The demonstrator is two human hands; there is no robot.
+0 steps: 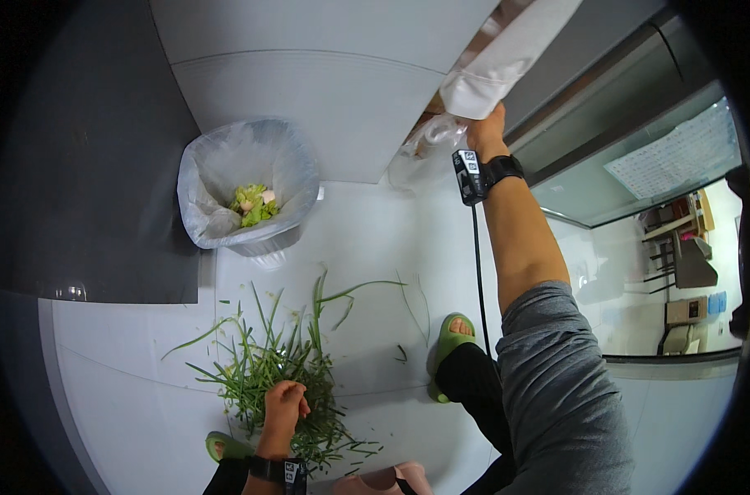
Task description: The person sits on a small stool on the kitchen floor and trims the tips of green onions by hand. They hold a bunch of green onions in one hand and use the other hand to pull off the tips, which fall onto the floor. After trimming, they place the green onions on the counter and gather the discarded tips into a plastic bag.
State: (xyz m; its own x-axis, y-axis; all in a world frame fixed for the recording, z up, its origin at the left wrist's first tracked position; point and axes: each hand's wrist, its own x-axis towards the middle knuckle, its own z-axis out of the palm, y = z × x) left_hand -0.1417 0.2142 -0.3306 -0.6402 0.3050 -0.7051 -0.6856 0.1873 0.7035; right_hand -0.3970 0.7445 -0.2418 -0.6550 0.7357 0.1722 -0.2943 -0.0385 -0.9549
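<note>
My left hand point(286, 402) hangs over a loose heap of cut green stalks and leaves point(251, 365) on the white floor; its fingers are curled, and whether they hold anything does not show. My right hand point(487, 131) reaches up beside a white fabric item point(492, 71) and crumpled clear plastic point(431, 148), near a gap at the grey panel's edge. The white fabric partly hides its fingers, so its grip is unclear. A bin with a clear plastic liner point(251, 139) stands at upper left, with yellow-green leafy scraps point(254, 207) inside.
A dark grey panel point(103, 185) lies left of the bin, and a light grey panel point(313, 99) behind it. A glass door point(635, 148) with a written sheet stands at right. My green slippers point(452, 334) flank the heap. A pink object point(384, 479) lies at the bottom edge.
</note>
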